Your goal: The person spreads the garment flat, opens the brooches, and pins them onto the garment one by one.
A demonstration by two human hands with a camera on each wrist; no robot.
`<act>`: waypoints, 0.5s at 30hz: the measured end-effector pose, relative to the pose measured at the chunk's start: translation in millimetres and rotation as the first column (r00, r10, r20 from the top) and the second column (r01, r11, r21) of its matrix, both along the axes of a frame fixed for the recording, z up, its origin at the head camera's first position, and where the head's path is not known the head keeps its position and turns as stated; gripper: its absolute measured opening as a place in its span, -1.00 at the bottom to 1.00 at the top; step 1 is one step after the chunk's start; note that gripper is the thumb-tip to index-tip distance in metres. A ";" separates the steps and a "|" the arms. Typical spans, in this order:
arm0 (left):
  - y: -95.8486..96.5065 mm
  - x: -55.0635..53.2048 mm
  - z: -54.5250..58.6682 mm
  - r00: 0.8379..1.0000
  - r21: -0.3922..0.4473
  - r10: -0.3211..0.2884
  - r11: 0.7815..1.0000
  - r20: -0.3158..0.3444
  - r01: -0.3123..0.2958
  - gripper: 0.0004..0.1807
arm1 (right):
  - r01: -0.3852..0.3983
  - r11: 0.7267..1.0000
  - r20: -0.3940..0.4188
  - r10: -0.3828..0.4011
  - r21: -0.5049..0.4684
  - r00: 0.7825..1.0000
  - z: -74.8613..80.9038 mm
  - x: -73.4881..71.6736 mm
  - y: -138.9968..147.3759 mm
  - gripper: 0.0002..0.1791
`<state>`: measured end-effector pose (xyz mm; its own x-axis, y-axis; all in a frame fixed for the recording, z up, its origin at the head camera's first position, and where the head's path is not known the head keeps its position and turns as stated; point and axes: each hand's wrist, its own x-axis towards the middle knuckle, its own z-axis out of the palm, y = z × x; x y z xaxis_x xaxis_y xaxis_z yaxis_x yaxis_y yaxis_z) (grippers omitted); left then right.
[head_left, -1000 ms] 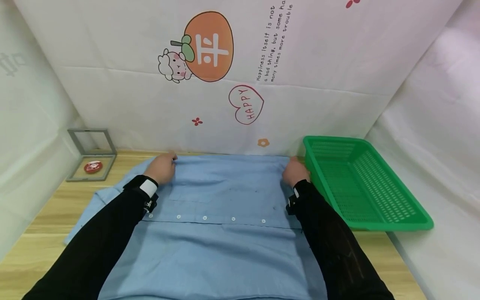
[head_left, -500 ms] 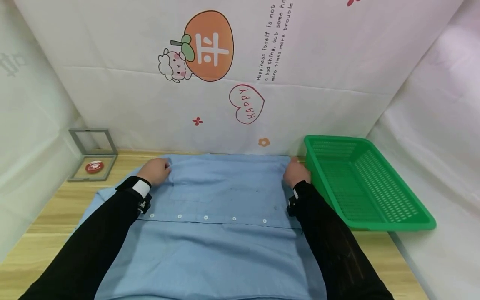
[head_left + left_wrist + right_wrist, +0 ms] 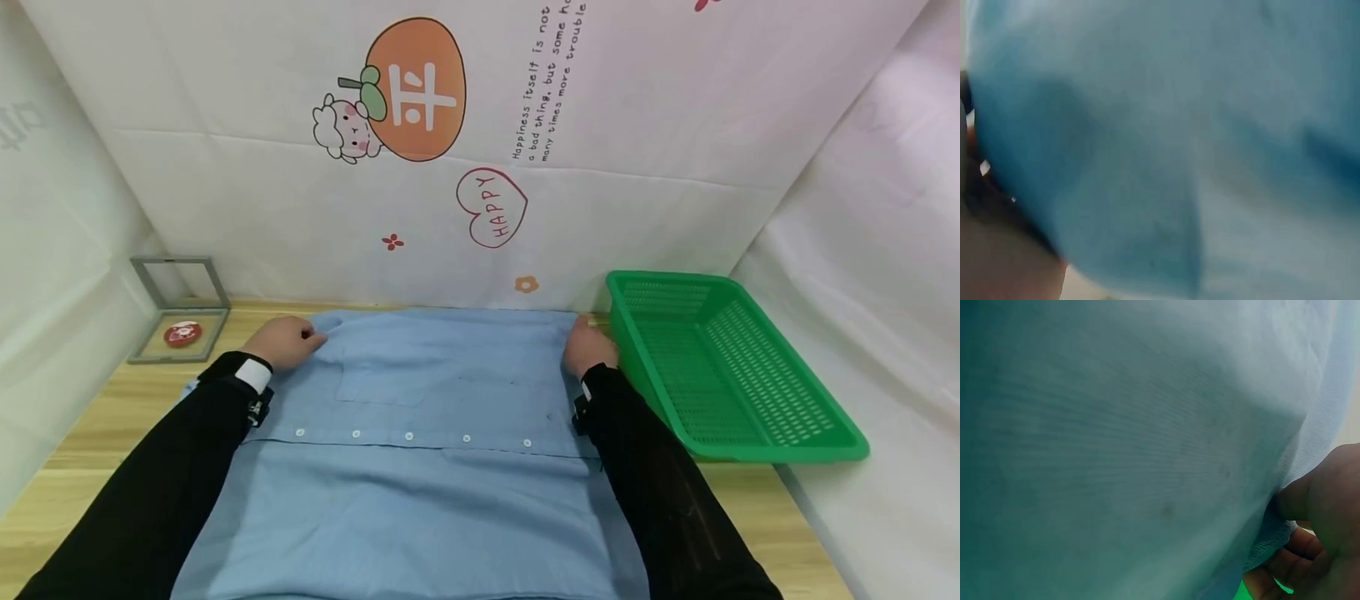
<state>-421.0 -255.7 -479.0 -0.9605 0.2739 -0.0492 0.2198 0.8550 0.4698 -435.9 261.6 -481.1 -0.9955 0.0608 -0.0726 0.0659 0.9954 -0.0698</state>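
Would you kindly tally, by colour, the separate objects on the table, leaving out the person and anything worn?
Blue: 1 (shirt)
Green: 1 (basket)
Grey: 1 (open hinged frame)
Red: 1 (small oval item)
Total: 4

Shirt [image 3: 420, 508] on tbl [image 3: 780, 525], case [image 3: 217, 332] to its back L, basket [image 3: 712, 367] to its R, backdrop [image 3: 615, 225] behind

Wrist views close, head higher (shared shirt [image 3: 450, 367])
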 end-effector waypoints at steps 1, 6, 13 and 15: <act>-3.1 0.5 1.2 1.000 0.018 -0.010 1.000 0.008 0.010 -0.57 | -0.002 1.000 0.003 0.002 0.005 1.000 0.3 0.2 0.1 -0.41; -8.4 5.3 5.2 1.000 0.049 -0.002 0.999 -0.020 0.003 -0.69 | -0.014 1.000 -0.004 0.014 -0.007 1.000 1.3 2.0 0.2 -0.43; 2.8 4.7 8.1 1.000 -0.095 0.008 0.995 -0.028 -0.011 -0.70 | -0.020 0.999 0.016 0.021 -0.029 1.000 5.9 3.1 0.3 -0.59; 6.1 3.4 9.1 0.999 -0.142 0.032 0.989 0.007 -0.030 -0.58 | -0.024 0.999 0.021 0.025 -0.030 0.999 5.5 3.0 0.1 -0.68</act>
<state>-417.6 -249.6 -470.0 -0.9677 0.2337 -0.0943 0.1884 0.9194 0.3454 -432.8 261.8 -475.6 -0.9949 0.0337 -0.0950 0.0431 0.9943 -0.0979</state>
